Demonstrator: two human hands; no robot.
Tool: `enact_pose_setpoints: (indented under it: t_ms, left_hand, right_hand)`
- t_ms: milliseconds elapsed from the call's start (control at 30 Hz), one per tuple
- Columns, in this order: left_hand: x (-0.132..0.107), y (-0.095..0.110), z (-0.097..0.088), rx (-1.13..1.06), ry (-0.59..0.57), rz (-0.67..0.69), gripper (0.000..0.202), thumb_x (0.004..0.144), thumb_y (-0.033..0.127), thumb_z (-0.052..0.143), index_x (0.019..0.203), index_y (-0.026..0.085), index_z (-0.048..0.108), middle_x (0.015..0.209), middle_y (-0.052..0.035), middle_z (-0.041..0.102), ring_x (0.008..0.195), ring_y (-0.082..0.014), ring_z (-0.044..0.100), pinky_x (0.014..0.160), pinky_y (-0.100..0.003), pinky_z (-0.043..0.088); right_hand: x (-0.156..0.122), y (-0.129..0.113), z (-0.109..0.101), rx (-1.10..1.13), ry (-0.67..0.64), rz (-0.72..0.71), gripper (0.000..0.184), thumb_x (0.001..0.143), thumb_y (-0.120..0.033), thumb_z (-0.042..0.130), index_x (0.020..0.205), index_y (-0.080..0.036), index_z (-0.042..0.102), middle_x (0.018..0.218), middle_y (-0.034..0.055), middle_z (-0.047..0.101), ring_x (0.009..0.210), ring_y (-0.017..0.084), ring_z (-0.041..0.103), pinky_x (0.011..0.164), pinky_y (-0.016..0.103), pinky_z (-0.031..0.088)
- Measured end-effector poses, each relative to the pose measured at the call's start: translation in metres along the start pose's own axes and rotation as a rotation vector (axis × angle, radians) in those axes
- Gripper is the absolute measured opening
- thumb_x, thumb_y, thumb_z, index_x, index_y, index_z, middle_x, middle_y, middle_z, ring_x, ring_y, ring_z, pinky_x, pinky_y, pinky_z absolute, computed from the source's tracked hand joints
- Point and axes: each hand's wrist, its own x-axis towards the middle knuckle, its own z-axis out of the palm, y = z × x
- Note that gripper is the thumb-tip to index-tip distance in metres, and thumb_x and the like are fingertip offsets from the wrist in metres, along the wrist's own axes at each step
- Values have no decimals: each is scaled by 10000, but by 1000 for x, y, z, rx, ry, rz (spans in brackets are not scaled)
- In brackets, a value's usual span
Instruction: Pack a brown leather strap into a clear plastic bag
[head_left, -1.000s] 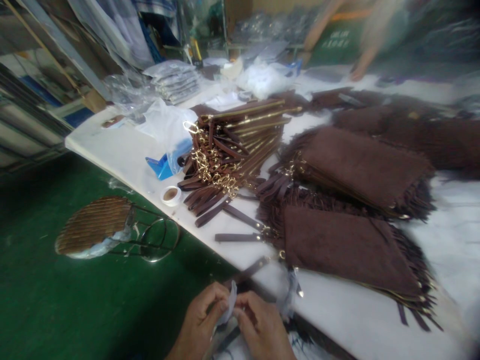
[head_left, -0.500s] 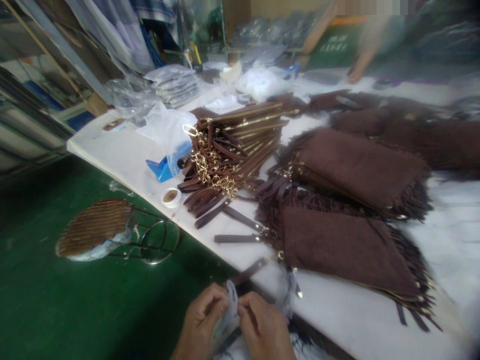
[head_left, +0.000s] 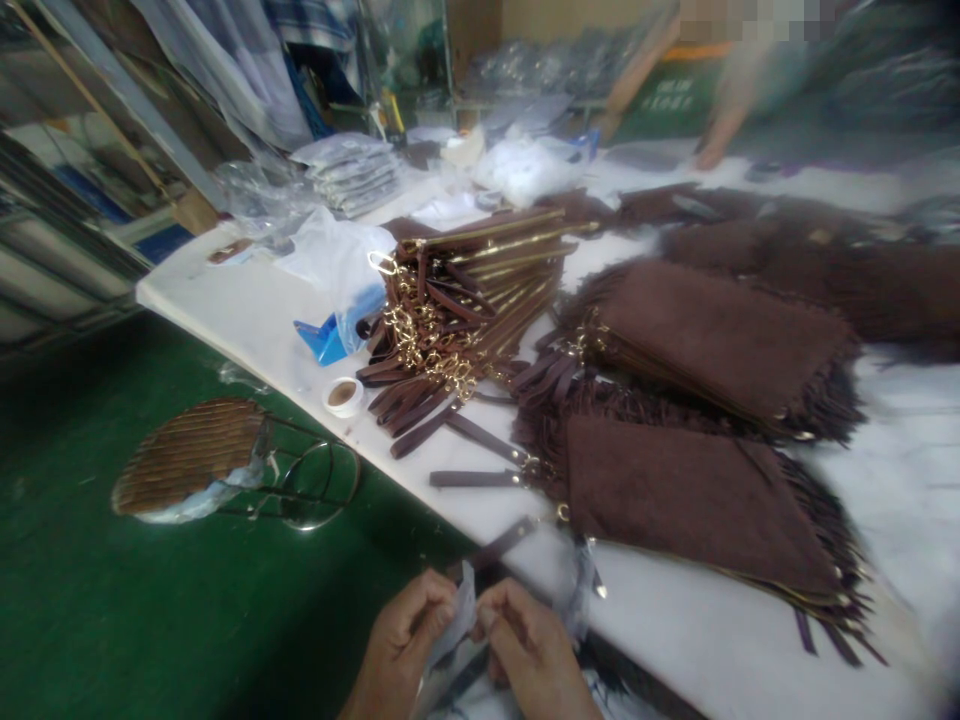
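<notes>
At the bottom edge, below the table's front, my left hand [head_left: 401, 645] and my right hand [head_left: 529, 650] pinch together on a small pale, thin wrapper [head_left: 457, 620] held between them. A dark strap [head_left: 457, 685] runs under my hands. Just above them a brown strap [head_left: 504, 540] with a gold clasp leads to a stack of brown suede fringed bags [head_left: 690, 500] lying on the white table [head_left: 247, 310].
More fringed bags [head_left: 720, 335] lie farther back. A heap of upright bags with gold chains and straps [head_left: 465, 300] stands mid-table beside a blue tape dispenser [head_left: 326, 335], a tape roll [head_left: 343, 395] and plastic bags [head_left: 337, 250]. A stool [head_left: 195, 455] stands on the green floor. Another person's arm [head_left: 724, 110] is at the far side.
My fingers have shifted slightly on the pale wrapper, and both hands have stayed in the same spot. The view has barely drifted.
</notes>
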Motion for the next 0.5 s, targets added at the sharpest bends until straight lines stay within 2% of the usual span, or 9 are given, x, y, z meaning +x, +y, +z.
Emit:
enact_pose_setpoints:
  t_ms: [67,133,267,367,500]
  left_hand:
    - [-1,-1,-2,68,12,12,231,943,355,476,798,197,563,811,-15,555,777,-176,522,734,-262,398]
    - [-1,-2,-3,149,31,18,226,951,352,460,807,202,549,816,-13,554,778,-174,521,733,-260,393]
    - [-1,-2,-3,295,22,58,198,967,318,422,857,215,550,873,-21,564,834,-177,534,767,-261,390]
    - [-1,1,-3,342,6,109,187,967,295,411,880,220,558,905,-34,573,877,-190,540,798,-271,390]
    - [-3,5,-2,305,1,87,204,974,297,392,872,220,551,894,-30,567,861,-186,541,789,-269,390]
  right_hand:
    - [-6,-6,-6,-56,136,-119,263,900,-381,486,1064,-193,572,830,34,673,577,130,584,491,213,440]
    - [-12,-15,-15,-167,225,-303,344,903,-355,505,1219,-219,516,948,54,674,648,143,615,550,224,492]
    - [-17,-31,-28,-470,154,-632,435,837,-286,636,1247,-239,496,1161,100,618,814,176,651,707,247,541]
    - [-13,-29,-27,-590,83,-656,407,808,-298,680,1178,-230,525,1217,120,583,914,207,651,765,266,549]
    - [-8,-19,-22,-618,25,-573,311,840,-313,643,1122,-227,542,1156,109,610,846,185,661,707,237,554]
